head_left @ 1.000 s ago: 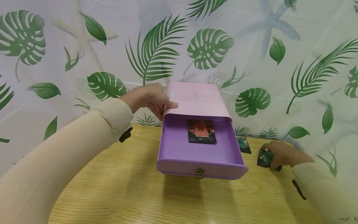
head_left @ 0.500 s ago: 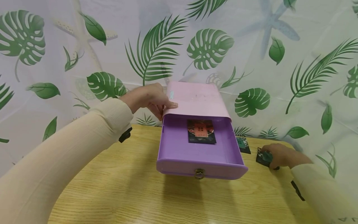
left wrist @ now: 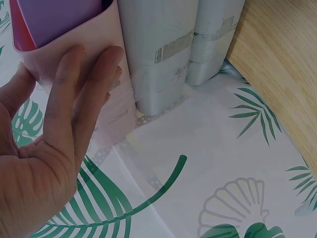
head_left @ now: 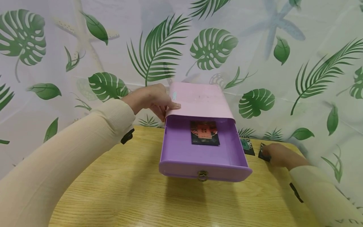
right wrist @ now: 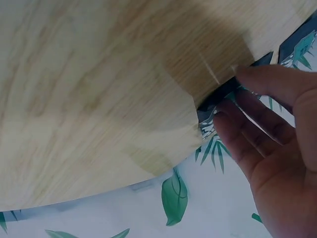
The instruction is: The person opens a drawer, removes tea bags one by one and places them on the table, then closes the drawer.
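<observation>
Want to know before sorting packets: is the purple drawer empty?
No, in the head view a dark packet with a red label lies inside the open purple drawer.

Long cream sleeves [head_left: 71, 151], the right one lettered in grey, have black straps [head_left: 127, 136].

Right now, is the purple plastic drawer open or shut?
Open: the drawer juts from its pink boxy casing, a flat black-red packet inside.
</observation>
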Demonstrator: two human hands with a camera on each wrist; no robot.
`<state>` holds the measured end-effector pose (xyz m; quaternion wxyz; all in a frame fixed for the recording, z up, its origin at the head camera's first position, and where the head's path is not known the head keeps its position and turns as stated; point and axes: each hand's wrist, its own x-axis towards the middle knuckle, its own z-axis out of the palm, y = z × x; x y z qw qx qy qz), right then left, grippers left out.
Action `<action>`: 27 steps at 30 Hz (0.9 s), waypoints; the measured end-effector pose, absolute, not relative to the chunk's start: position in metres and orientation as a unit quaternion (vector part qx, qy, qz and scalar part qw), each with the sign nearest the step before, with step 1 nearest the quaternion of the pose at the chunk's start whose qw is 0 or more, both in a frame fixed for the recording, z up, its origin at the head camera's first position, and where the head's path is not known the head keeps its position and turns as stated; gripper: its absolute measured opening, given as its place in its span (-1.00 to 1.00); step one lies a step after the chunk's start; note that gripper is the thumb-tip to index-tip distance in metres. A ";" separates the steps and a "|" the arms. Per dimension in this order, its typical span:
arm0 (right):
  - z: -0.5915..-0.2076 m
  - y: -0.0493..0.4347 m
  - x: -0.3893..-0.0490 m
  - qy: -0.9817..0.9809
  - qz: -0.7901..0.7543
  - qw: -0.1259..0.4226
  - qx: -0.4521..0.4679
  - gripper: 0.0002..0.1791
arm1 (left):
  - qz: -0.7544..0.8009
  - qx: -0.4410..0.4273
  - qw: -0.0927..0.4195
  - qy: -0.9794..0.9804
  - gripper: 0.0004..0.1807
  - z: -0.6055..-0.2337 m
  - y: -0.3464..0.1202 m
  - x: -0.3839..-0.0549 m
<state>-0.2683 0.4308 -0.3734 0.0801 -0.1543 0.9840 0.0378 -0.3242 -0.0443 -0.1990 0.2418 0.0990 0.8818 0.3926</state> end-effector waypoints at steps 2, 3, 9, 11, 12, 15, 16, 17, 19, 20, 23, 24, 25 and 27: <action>-0.372 0.428 -0.269 0.986 0.027 0.092 -0.138 -0.59 | 0.393 0.098 0.242 0.882 -0.55 -0.199 -0.044 -0.324; -0.372 0.426 -0.269 0.986 0.022 0.098 -0.134 -0.53 | 0.394 0.097 0.242 0.881 -0.55 -0.199 -0.044 -0.325; -0.373 0.419 -0.269 0.985 0.020 0.090 -0.147 -0.37 | 0.394 0.097 0.245 0.881 -0.55 -0.199 -0.044 -0.324; -0.373 0.418 -0.268 0.984 0.024 0.078 -0.161 -0.40 | 0.394 0.098 0.244 0.881 -0.56 -0.199 -0.044 -0.324; -0.373 0.417 -0.268 0.983 0.025 0.074 -0.167 -0.40 | 0.394 0.098 0.243 0.881 -0.56 -0.198 -0.044 -0.324; -0.373 0.414 -0.267 0.979 0.030 0.063 -0.193 -0.49 | 0.394 0.096 0.243 0.881 -0.55 -0.198 -0.044 -0.324; -0.372 0.413 -0.267 0.978 0.032 0.063 -0.199 -0.48 | 0.394 0.096 0.243 0.881 -0.55 -0.198 -0.044 -0.324; -0.372 0.412 -0.268 0.977 0.035 0.063 -0.202 -0.47 | 0.393 0.096 0.242 0.882 -0.55 -0.198 -0.044 -0.323; -0.371 0.409 -0.268 0.975 0.038 0.065 -0.208 -0.48 | 0.393 0.096 0.242 0.882 -0.54 -0.197 -0.044 -0.323; -0.371 0.408 -0.269 0.976 0.037 0.070 -0.204 -0.44 | 0.392 0.096 0.242 0.882 -0.54 -0.197 -0.044 -0.322; -0.372 0.401 -0.270 0.977 0.035 0.076 -0.196 -0.46 | 0.394 0.096 0.244 0.881 -0.55 -0.196 -0.044 -0.322; -0.371 0.398 -0.269 0.978 0.036 0.079 -0.190 -0.46 | 0.394 0.096 0.245 0.881 -0.55 -0.197 -0.044 -0.322; -0.371 0.396 -0.269 0.979 0.036 0.082 -0.184 -0.46 | 0.395 0.097 0.246 0.880 -0.56 -0.197 -0.044 -0.322; -0.371 0.391 -0.269 0.978 0.042 0.080 -0.185 -0.51 | 0.396 0.097 0.247 0.879 -0.56 -0.198 -0.044 -0.323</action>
